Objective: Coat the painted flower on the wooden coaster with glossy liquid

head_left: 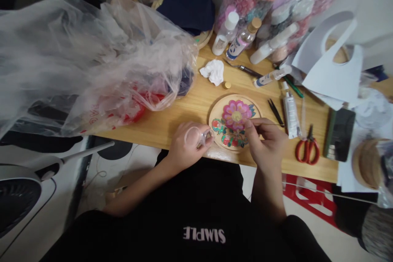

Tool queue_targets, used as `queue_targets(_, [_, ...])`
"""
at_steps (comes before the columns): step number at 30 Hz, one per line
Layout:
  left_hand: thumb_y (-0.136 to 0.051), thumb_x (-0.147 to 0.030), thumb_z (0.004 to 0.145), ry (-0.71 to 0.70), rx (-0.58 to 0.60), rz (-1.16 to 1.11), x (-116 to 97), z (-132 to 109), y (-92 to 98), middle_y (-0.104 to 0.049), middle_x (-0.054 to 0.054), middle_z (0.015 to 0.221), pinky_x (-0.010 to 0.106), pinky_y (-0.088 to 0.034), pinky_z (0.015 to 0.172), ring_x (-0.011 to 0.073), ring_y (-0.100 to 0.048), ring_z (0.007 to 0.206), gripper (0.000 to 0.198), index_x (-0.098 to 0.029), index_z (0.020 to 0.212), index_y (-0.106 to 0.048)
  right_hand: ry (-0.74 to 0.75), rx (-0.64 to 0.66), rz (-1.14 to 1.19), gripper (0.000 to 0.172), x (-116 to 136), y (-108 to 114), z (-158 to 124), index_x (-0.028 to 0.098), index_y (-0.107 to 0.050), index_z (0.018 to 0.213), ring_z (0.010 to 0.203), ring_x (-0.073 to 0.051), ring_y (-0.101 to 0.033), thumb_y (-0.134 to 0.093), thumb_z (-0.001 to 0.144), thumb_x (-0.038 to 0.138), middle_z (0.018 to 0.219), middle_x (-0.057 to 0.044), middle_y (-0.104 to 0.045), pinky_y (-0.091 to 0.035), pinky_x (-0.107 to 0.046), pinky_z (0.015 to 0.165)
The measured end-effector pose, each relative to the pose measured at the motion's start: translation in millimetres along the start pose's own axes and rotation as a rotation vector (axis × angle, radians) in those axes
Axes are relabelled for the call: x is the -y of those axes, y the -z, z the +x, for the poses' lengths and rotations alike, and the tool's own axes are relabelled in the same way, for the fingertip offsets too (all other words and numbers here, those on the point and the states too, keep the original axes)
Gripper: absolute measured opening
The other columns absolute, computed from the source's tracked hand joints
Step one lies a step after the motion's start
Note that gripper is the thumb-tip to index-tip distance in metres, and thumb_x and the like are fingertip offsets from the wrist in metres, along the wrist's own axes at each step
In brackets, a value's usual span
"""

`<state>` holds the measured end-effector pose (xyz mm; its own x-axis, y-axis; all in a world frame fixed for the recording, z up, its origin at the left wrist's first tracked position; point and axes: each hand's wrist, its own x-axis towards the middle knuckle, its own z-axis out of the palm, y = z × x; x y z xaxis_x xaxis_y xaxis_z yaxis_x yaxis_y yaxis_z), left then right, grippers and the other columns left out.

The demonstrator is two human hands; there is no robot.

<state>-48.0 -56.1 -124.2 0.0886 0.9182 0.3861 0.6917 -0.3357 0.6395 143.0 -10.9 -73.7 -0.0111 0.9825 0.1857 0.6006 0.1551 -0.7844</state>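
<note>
A round wooden disc (216,110) lies near the front edge of the wooden table (172,118). It carries a pink flower design (236,114) with red and green pieces below it. My left hand (187,145) is closed around a small clear plastic cup (196,136) just left of the disc. At the disc's right side, my right hand (266,139) pinches a thin needle-like tool (272,124), its fingertips over the flower design.
A large clear plastic bag (92,61) fills the table's left. Glue bottles (242,41), a crumpled tissue (213,71), a glue tube (291,114), tweezers (275,111), red scissors (307,149), a dark phone (340,133) and white foam sheets (334,69) lie around.
</note>
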Motion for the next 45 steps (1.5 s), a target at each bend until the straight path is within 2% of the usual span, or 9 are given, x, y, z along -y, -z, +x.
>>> queue_targets(13, [-0.065, -0.028, 0.087, -0.012, -0.019, -0.007, 0.6, -0.2, 0.1, -0.070, 0.003, 0.077, 0.032, -0.051, 0.068, 0.0151, -0.064, 0.071, 0.013, -0.017, 0.092, -0.063, 0.019, 0.013, -0.015, 0.014, 0.5, -1.9, 0.5, 0.019, -0.068, 0.071, 0.047, -0.008, -0.052, -0.065, 0.084, 0.024, 0.058, 0.002, -0.064, -0.040, -0.021, 0.044])
queue_targets(22, [-0.065, -0.029, 0.087, -0.009, -0.009, 0.002, 0.6, 0.4, 0.3, -0.069, 0.002, 0.076, 0.031, -0.051, 0.067, 0.0145, -0.064, 0.070, 0.013, -0.017, 0.091, -0.062, -0.028, 0.011, -0.017, 0.017, 1.4, 1.0, -1.4, 0.019, -0.069, 0.072, 0.049, -0.009, -0.052, -0.066, 0.085, 0.028, 0.059, 0.001, -0.064, -0.040, -0.022, 0.044])
queue_targets(29, [-0.066, -0.028, 0.086, -0.034, -0.048, -0.007, 0.1, 0.4, -0.4, -0.070, 0.003, 0.078, 0.031, -0.052, 0.068, 0.0155, -0.065, 0.072, 0.015, -0.016, 0.094, -0.060, -0.029, -0.021, 0.137, 0.012, 2.4, 8.4, -8.0, 0.021, -0.069, 0.074, 0.049, -0.009, -0.051, -0.068, 0.085, 0.026, 0.057, 0.003, -0.061, -0.039, -0.023, 0.044])
queue_targets(36, [-0.065, -0.027, 0.087, -0.019, -0.017, -0.007, -0.6, 1.3, 0.9, -0.070, 0.002, 0.077, 0.030, -0.051, 0.068, 0.0149, -0.065, 0.071, 0.012, -0.017, 0.092, -0.061, 0.134, 0.174, 0.162, 0.011, 17.1, 6.7, -11.1, 0.022, -0.068, 0.075, 0.052, -0.010, -0.056, -0.065, 0.084, 0.016, 0.063, 0.001, -0.066, -0.042, -0.023, 0.046])
queue_targets(41, [-0.063, -0.027, 0.088, -0.030, -0.029, 0.014, -2.5, 3.3, 2.5, -0.069, 0.000, 0.076, 0.029, -0.050, 0.068, 0.0144, -0.065, 0.072, 0.010, -0.019, 0.091, -0.059, 0.199, 0.223, 0.077, 0.011, 19.8, -0.6, -8.0, 0.020, -0.068, 0.077, 0.048, -0.008, -0.053, -0.063, 0.083, 0.013, 0.065, 0.001, -0.068, -0.041, -0.022, 0.043])
queue_targets(45, [-0.062, -0.026, 0.088, -0.038, -0.031, 0.004, -3.6, 4.4, 2.9, -0.068, -0.001, 0.076, 0.029, -0.050, 0.067, 0.0145, -0.064, 0.072, 0.007, -0.020, 0.091, -0.058, 0.260, 0.297, 0.096, 0.011, 19.6, -0.6, -5.9, 0.019, -0.066, 0.075, 0.048, -0.008, -0.054, -0.063, 0.083, 0.011, 0.062, 0.002, -0.066, -0.040, -0.020, 0.042])
